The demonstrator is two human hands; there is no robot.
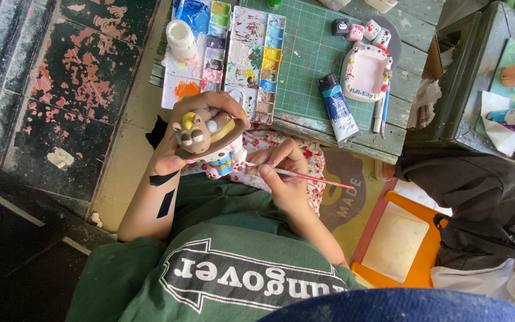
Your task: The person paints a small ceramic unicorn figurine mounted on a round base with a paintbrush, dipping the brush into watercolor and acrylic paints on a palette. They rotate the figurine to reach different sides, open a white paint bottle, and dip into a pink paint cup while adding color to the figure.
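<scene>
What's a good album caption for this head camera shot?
Left hand steadies a brown figurine while the right hand touches a thin paintbrush to it, paint palette nearby.

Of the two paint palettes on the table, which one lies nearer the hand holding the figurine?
The right-hand palette, the one partly overlapping the green cutting mat; its lower end nearly reaches the left hand gripping the figurine.
</scene>
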